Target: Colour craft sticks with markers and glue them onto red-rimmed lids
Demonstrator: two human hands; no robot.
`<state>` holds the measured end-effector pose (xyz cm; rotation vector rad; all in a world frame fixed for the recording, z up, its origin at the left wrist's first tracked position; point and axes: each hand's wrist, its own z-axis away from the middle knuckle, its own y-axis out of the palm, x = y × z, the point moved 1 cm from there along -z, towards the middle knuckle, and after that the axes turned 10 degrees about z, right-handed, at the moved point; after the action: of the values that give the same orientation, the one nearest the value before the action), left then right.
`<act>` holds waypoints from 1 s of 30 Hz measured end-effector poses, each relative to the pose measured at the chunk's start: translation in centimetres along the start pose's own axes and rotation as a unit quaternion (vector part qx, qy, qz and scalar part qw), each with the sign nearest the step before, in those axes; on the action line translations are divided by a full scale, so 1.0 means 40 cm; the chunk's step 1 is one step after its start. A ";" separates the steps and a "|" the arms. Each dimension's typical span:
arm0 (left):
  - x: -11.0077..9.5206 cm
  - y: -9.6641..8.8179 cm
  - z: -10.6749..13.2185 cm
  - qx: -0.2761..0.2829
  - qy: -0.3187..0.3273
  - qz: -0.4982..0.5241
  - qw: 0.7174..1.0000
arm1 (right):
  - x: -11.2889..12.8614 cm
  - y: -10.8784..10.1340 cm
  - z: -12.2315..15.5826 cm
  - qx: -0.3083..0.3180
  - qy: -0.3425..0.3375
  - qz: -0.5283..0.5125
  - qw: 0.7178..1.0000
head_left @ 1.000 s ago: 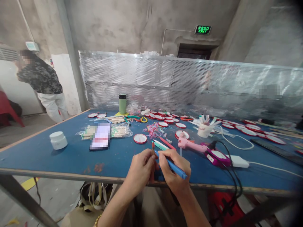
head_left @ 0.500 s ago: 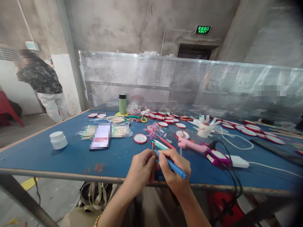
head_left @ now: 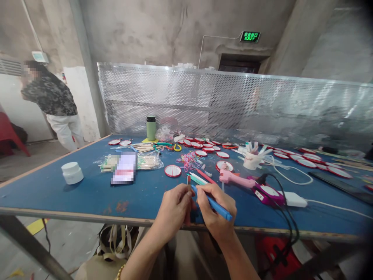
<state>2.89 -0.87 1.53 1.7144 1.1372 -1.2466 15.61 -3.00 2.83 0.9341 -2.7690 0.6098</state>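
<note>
My left hand (head_left: 175,210) is closed round a thin stick with a red tip (head_left: 188,182), held upright just above the near edge of the blue table (head_left: 87,194). Close beside it, my right hand (head_left: 214,212) grips a blue pen (head_left: 214,203), its tip against the stick. Both hands nearly touch each other.
A pink glue gun (head_left: 233,177) with a black cable lies right of my hands. Red-rimmed round discs (head_left: 172,171), loose sticks, rubber bands, a paper cup (head_left: 251,159), a green bottle (head_left: 150,127), a white jar (head_left: 72,173) and a phone (head_left: 124,168) are spread over the table. A person (head_left: 52,105) stands far left.
Hardly anything differs: my hands and the pen have shifted very slightly right. The person at the far left has turned a little.
</note>
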 end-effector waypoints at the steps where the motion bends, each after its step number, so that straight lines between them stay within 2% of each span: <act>1: 0.000 0.000 0.000 0.001 -0.001 0.000 1.000 | 0.001 -0.001 0.000 0.001 0.000 0.002 1.000; 30: 0.000 0.000 -0.003 -0.001 -0.004 -0.009 1.000 | -0.002 0.002 0.002 0.019 -0.003 -0.003 1.000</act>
<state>2.92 -0.75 1.54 1.7007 1.1506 -1.2616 15.60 -2.94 2.71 0.9524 -2.7677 0.6619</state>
